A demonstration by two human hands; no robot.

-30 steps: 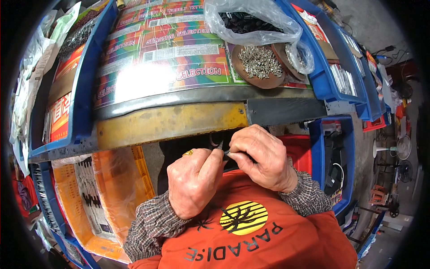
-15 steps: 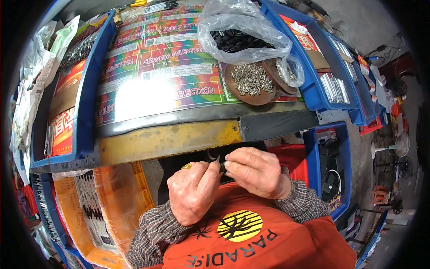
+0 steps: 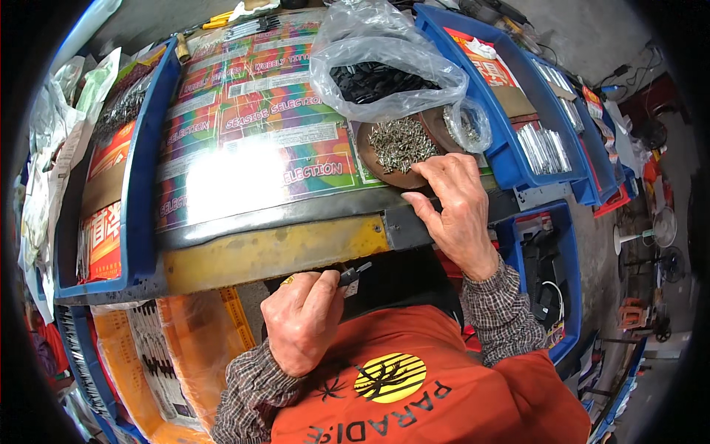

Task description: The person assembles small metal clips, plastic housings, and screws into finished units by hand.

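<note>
My left hand [image 3: 303, 322], low in front of the bench edge, is closed around a small black piece with a thin metal tip [image 3: 348, 277] that points right. Most of that piece is hidden in the fingers. My right hand [image 3: 460, 211] reaches over the bench edge with thumb and fingers apart. Its fingertips are at the near right rim of a round brown dish [image 3: 364, 154]. A heap of tiny silvery metal parts [image 3: 403, 143] fills the dish; their exact kind is too small to tell. Whether the fingertips touch any part is unclear.
Behind the dish lies a clear plastic bag [image 3: 329, 100] of black pieces. A second brown dish [image 3: 436, 127] holds a small bag. Blue trays stand left [image 3: 140, 192] and right [image 3: 506, 159] on the bench. An orange-lined box [image 3: 196, 355] sits below at left.
My hands were together below the bench edge. The right has moved up to the dish and its fingers have spread. The left, slightly lower and leftward, now shows the black piece.
</note>
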